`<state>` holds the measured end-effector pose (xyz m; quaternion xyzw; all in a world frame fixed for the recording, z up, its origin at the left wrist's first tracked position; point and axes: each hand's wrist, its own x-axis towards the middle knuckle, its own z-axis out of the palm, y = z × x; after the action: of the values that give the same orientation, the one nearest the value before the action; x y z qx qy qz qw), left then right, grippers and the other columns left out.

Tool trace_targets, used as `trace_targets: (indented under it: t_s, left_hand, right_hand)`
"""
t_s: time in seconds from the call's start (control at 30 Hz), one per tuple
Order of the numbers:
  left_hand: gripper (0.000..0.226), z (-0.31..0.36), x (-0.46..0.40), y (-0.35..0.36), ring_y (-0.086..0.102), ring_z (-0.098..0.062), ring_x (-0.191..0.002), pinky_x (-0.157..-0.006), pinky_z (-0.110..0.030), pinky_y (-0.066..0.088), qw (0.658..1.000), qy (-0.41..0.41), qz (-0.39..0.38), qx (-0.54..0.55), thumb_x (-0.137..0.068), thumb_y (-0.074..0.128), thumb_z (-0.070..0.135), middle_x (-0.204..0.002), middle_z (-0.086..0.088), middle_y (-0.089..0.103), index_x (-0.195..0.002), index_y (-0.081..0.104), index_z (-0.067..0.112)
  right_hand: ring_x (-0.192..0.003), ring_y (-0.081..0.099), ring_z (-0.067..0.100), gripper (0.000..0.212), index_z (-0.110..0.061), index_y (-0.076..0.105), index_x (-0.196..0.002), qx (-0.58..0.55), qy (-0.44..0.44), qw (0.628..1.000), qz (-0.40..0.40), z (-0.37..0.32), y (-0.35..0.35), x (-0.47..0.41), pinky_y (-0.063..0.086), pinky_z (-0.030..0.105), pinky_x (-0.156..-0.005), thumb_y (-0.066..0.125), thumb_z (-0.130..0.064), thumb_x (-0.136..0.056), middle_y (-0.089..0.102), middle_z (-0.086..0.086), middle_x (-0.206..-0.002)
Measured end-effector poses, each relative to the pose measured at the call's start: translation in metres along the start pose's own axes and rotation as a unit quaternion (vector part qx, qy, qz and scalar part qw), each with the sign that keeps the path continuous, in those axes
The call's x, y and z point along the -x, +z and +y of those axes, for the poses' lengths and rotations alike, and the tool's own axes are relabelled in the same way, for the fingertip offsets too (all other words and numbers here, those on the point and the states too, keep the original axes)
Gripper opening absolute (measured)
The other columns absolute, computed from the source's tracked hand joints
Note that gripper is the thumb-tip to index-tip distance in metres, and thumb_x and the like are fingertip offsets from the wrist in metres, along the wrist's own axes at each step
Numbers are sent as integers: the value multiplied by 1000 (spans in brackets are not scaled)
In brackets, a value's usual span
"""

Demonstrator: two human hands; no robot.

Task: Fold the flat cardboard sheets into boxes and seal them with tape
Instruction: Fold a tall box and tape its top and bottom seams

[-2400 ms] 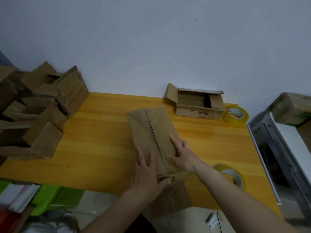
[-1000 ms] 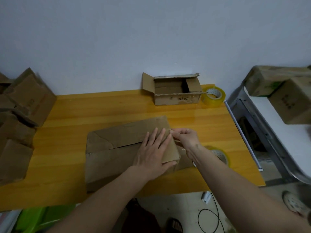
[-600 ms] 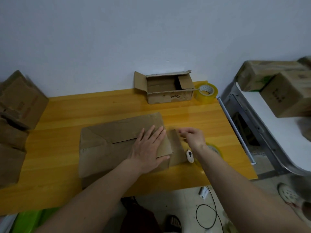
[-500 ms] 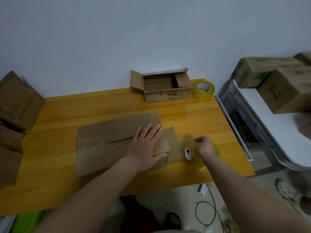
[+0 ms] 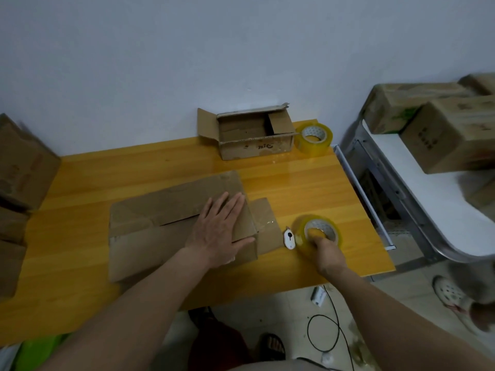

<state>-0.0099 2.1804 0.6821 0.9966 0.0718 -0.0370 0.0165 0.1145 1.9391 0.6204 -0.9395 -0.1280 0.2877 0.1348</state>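
Since the earlier frames the right hand [image 5: 325,253] had left the end flap of the cardboard box [image 5: 166,228] and dropped onto the near tape roll [image 5: 317,232], which lay on the bench [image 5: 134,170] just right of the box; the left hand [image 5: 219,228] had stayed flat on the top flaps. The box itself lay lengthwise across the middle of the bench, its right end flap [image 5: 265,223] splayed out flat toward the roll. The left hand was spread, palm down, fingers straight and pointing away from the person, pressing the two top flaps together at the box's right end. The right hand's fingers were curled into and around the roll, one fingertip showing through its core, wrist angled down from the lower right. A small white cutter [image 5: 289,238] lay between the box and the roll, nearly touching both. The risks, as I judged them: lifting the roll could knock the cutter off toward the bench edge; easing the left palm could let the top flaps spring open along their seam; and with only one hand free, the tape end might be hard to find or might stick crooked across the loose end flap. A second roll [image 5: 313,139] and an open small box [image 5: 254,135] stood well behind the box, by the wall.
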Motion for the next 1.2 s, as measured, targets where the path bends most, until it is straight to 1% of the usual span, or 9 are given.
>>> trace_targets:
  t_s: [0.1, 0.2, 0.37, 0.5, 0.6, 0.8, 0.93, 1.03, 1.2]
  left_hand:
    - [102, -2, 0, 1, -1, -15, -148, -119, -39, -7, 999, -6, 21, 44, -75, 2, 87, -162, 5, 2, -153, -8, 21]
    - [105, -2, 1, -1, 7, -15, -147, -121, -38, 0, 993, -21, 40, 106, -75, 6, 88, -161, 2, 8, -153, -7, 19]
    - [112, 1, 5, -13, 24, -21, -137, -111, -38, 28, 939, -86, 96, 320, -73, 38, 84, -154, -2, 10, -152, -10, 19]
    - [85, 1, 10, -22, 41, -32, -122, -103, -49, 40, 898, -78, 182, 394, -82, 47, 37, -140, -21, 26, -148, 14, -3]
    - [79, 2, 12, -25, 40, -44, -123, -102, -57, 36, 878, -104, 182, 430, -76, 36, 30, -135, -35, 30, -134, 28, -22]
    - [64, 0, 12, -24, 44, -40, -124, -106, -57, 35, 808, -132, 259, 513, -76, 38, -1, -132, -25, 42, -139, 32, -9]
    - [42, -1, 15, -31, 57, -21, -100, -90, -36, 49, 755, -160, 328, 545, -75, 37, 0, -108, -16, 57, -111, 58, -3]
    - [28, -2, 16, -41, 57, -5, -89, -76, -11, 43, 711, -213, 367, 561, -87, 42, 11, -99, -9, 63, -97, 67, 5]
    - [11, -12, 12, -51, 60, -4, -79, -58, -7, 42, 633, -315, 253, 660, -92, 62, 28, -86, 3, 67, -87, 68, 20]
  right_hand:
    - [-119, 52, 39, 33, 2, 52, -130, -170, -56, 982, 54, -18, -22, 12, 43, 46, -98, 50, -5, -97, 57, 23, -127]
    - [-114, 55, 39, 31, 3, 54, -126, -340, -116, 933, 13, -52, -51, 30, 46, 52, -95, 52, -6, -97, 60, 24, -119]
    - [-72, 61, -9, 25, -16, 62, -111, -461, -218, 860, 2, -108, -91, 62, 44, 9, -59, 48, -1, -96, 65, -7, -91]
    - [-70, 56, -17, 28, -18, 62, -103, -434, -296, 851, 6, -145, -107, 77, 40, 2, -61, 48, 4, -93, 63, -11, -89]
    - [-88, 58, -8, 28, -24, 64, -105, -378, -324, 867, -23, -167, -112, 76, 42, 7, -74, 50, -2, -94, 65, -12, -101]
    - [-111, 56, 10, 27, -17, 66, -119, -259, -303, 916, -44, -187, -110, 61, 43, 21, -92, 50, -12, -97, 65, -7, -114]
    - [-115, 55, 13, 29, -26, 65, -120, -210, -296, 929, -71, -193, -111, 55, 41, 31, -102, 49, -17, -99, 64, -6, -121]
    - [-116, 55, 13, 29, -30, 65, -119, -197, -307, 929, -67, -195, -109, 54, 42, 32, -102, 47, -18, -99, 64, -7, -121]
    - [-118, 53, 15, 30, -28, 62, -125, -170, -303, 935, -68, -196, -106, 51, 41, 38, -106, 47, -23, -100, 62, -6, -125]
